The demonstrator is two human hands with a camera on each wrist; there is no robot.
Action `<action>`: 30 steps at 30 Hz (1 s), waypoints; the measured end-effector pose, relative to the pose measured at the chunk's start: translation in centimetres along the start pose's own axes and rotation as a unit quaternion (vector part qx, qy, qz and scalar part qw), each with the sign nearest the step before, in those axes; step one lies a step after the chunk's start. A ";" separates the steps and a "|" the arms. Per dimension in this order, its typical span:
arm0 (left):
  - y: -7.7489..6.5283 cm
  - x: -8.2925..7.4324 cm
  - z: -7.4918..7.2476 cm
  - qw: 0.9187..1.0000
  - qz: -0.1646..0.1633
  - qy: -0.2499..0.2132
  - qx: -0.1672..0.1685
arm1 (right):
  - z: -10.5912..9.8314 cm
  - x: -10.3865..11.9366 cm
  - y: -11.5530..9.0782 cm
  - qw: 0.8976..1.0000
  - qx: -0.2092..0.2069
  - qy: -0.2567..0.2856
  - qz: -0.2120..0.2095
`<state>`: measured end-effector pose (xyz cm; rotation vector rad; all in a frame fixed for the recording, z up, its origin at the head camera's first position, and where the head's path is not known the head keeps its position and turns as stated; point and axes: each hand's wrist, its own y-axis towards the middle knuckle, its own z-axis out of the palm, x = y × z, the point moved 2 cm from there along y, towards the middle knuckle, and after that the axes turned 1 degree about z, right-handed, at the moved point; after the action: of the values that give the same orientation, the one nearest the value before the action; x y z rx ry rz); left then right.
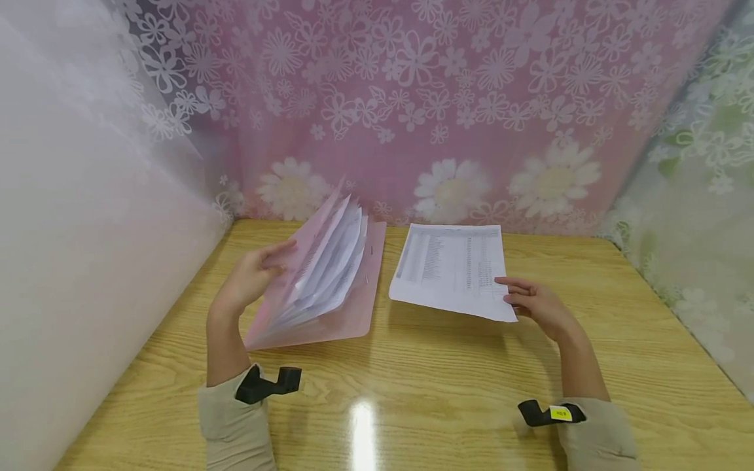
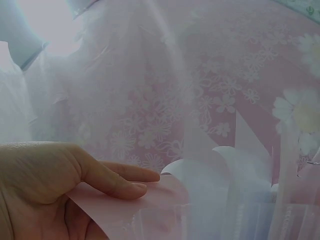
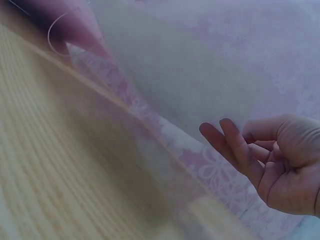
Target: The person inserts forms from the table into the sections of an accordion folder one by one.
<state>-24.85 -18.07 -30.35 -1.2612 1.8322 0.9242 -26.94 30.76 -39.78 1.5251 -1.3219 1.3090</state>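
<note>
A pink folder stands partly open on the table at the left, with several loose white papers fanned between its covers. My left hand pinches the raised left cover between thumb and fingers; the left wrist view shows that cover under the thumb. Right of the folder, a printed sheet with table-like columns is held tilted, its near edge off the table. At its right edge my right hand pinches it. From the right wrist, the sheet's underside appears grey and shaded.
Everything rests on a wood-grain table. A pink flowered curtain hangs behind the table, a whitish sheet wall borders it on the left, and a green-white flowered one on the right. Both wrists wear black camera mounts.
</note>
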 end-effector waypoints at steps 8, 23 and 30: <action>0.0 -0.1 0.0 1.000 0.001 0.005 -0.003 | 0.7 2.6 -0.6 1.000 -0.013 -0.003 -0.021; -0.2 -0.1 -0.1 1.000 0.003 0.004 -0.005 | 4.5 6.0 -1.3 0.997 -0.060 -0.020 -0.043; -0.2 -0.2 -0.1 1.000 0.008 0.010 -0.007 | 4.9 6.4 -1.6 0.995 -0.076 -0.050 -0.034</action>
<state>-24.58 -18.12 -30.18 -1.2700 1.8572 0.9368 -24.55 24.88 -34.50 1.5326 -1.3876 1.0765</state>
